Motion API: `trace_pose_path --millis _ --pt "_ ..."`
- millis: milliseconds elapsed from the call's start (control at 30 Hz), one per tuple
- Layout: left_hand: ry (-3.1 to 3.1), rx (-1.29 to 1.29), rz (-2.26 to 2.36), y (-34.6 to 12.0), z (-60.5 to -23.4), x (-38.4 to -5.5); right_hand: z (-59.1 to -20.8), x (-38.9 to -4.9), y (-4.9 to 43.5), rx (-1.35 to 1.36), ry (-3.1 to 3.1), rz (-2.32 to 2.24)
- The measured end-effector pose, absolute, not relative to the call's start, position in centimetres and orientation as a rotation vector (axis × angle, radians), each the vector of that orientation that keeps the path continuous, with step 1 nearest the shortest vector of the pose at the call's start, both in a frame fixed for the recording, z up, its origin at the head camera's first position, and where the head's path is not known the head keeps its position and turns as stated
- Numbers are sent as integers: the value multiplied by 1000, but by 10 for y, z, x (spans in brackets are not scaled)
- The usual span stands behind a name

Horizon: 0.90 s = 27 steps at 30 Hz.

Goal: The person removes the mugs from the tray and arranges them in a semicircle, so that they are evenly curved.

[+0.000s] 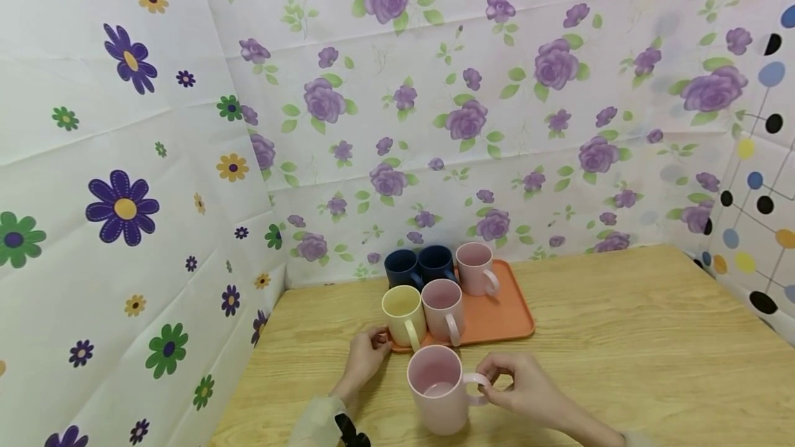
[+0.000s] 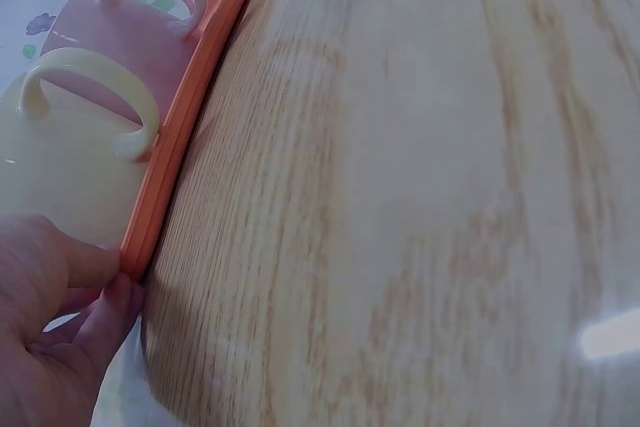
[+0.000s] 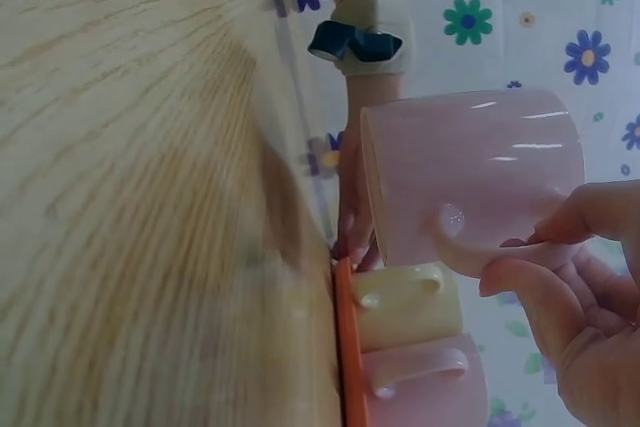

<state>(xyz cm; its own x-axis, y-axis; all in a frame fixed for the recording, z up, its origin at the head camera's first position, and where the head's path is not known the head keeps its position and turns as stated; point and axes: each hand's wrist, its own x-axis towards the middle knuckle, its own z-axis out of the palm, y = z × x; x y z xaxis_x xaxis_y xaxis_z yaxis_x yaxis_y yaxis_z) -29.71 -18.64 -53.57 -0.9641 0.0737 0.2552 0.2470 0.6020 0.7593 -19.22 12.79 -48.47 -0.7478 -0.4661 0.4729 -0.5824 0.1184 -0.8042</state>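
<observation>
My right hand [image 1: 524, 386] pinches the handle of a pink mug [image 1: 437, 399] between thumb and fingers. The mug is upright in front of the tray's near edge and looks raised off the table. At the near left corner of an orange tray [image 1: 499, 309], my left hand [image 1: 365, 357] pinches the rim, as the left wrist view shows with the thumb and fingers on the tray edge [image 2: 160, 202]. Beside that hand on the tray stands a yellow mug [image 1: 404, 312], with another pink mug [image 1: 443, 310] to its right.
Behind them on the tray are two dark blue mugs [image 1: 402, 267] and a third pink mug [image 1: 475, 267] at the back. The tray sits on a wood-grain table [image 1: 621, 336]. Flower-patterned sheets [image 1: 435, 205] hang behind and to the left, and a dotted sheet [image 1: 770, 178] to the right.
</observation>
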Motion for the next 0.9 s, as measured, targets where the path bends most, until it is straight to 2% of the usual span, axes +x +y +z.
trace_pose_path --millis 900 --pt "-2658 -304 -1263 -188 -533 -296 -504 -184 95 1228 -2361 1789"
